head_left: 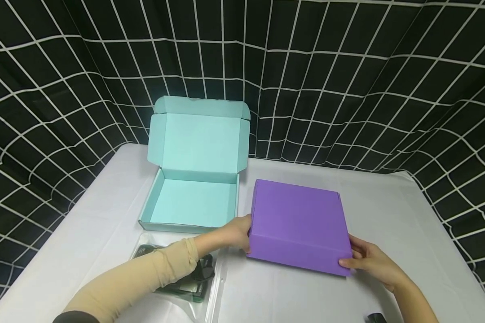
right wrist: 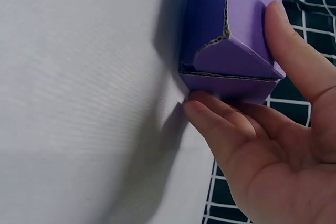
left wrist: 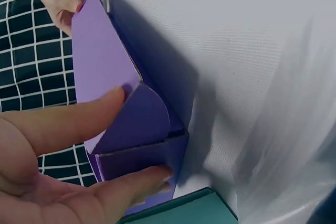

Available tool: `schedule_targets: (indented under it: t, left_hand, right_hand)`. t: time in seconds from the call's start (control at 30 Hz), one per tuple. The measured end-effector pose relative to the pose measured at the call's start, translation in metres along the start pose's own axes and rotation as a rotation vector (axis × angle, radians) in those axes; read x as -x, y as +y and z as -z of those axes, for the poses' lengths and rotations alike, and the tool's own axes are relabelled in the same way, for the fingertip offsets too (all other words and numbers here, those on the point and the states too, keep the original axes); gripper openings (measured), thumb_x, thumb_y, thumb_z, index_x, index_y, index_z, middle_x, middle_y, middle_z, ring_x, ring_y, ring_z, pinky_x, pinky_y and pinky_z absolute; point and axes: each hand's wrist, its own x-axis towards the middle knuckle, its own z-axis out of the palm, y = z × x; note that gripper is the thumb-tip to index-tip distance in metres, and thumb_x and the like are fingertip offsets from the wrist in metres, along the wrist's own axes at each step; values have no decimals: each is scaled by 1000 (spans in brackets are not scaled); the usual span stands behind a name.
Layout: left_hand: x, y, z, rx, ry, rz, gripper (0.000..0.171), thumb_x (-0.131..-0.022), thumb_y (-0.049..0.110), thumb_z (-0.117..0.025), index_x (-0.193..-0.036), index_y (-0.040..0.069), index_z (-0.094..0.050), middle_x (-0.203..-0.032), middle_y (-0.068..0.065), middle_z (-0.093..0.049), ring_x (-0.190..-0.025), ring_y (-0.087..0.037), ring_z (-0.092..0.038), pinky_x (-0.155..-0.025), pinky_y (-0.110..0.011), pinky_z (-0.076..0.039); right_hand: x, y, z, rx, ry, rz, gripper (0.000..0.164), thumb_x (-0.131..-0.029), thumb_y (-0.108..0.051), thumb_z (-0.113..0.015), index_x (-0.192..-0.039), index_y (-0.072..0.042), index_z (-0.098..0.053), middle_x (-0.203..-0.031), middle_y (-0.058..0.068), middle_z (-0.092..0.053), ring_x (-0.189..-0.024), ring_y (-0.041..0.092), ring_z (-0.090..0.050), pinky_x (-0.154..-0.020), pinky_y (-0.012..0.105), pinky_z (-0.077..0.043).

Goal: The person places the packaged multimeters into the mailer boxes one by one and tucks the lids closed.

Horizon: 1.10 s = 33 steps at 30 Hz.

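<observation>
A purple cardboard box (head_left: 299, 215) is held between both hands right of the table's middle, its lid lying over the top. My left hand (head_left: 236, 231) grips the left side; in the left wrist view its thumb (left wrist: 107, 106) presses the lid's edge near a corner, with fingers against the side wall. On the other side my right hand (head_left: 372, 260) holds the near right corner, thumb on the front panel and fingers along the side wall. A folded corner flap (right wrist: 231, 59) shows between lid and wall in the right wrist view.
An open light-teal box (head_left: 194, 202) stands to the left, lid raised. Before it, partly under the left forearm, lies a clear plastic bag (head_left: 216, 287) with dark items. A small black object (head_left: 376, 317) sits at the near edge. Black gridded curtain (head_left: 307, 89) surrounds the white table (head_left: 388, 211).
</observation>
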Motion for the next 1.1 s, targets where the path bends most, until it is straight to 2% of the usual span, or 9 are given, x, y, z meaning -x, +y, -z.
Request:
schedule_targets:
  t: [0.27, 0.43, 0.5, 0.77, 0.9, 1.1]
  left_hand:
    - [-3, -1, -3, -31, 35, 20, 53, -61, -13, -79, -107, -11, -53, -95, -19, -64, -87, -30, -63, -80, -40, -56]
    - [-6, 1, -5, -124, 73, -9, 47, -60, -11, -81, -99, -10, -55, -86, -16, -62, -79, -29, -63, -73, -36, -58]
    - [-7, 1, -5, -159, 91, -28, 47, -59, -11, -81, -98, -11, -56, -83, -15, -60, -77, -28, -62, -71, -36, -58]
    - [-14, -4, -8, -299, 194, -137, 47, -52, -11, -82, -93, -13, -59, -75, -14, -56, -68, -24, -54, -59, -31, -55]
    - [-16, -6, -8, -376, 235, -174, 39, -51, -9, -80, -86, -10, -61, -71, -11, -54, -65, -21, -50, -56, -29, -51]
    - [-15, -10, -12, -393, 303, -283, 23, -56, -9, -71, -71, -3, -54, -67, -10, -52, -60, -19, -45, -53, -30, -44]
  right_hand:
    - [0, 1, -2, 53, 25, 1, 94, -80, 1, -75, -139, 28, -6, -139, 46, -25, -118, 14, -57, -88, 16, -50]
    - [-2, -3, -5, 138, 100, -18, 95, -76, 0, -79, -137, 29, -14, -136, 44, -33, -121, 43, -52, -87, 18, -51]
    - [-3, -4, -6, 171, 123, -29, 96, -74, -1, -81, -137, 29, -15, -135, 43, -36, -121, 49, -49, -88, 20, -52]
    - [-11, -7, -10, 237, 204, -79, 97, -66, 3, -85, -135, 29, -23, -130, 39, -45, -119, 48, -51, -91, 33, -53]
    - [-12, -9, -14, 248, 240, -100, 94, -65, 3, -86, -134, 28, -27, -127, 37, -50, -116, 45, -55, -91, 34, -53]
    - [-13, -10, -17, 325, 286, -104, 90, -64, 0, -87, -132, 27, -34, -123, 34, -55, -113, 43, -58, -94, 42, -49]
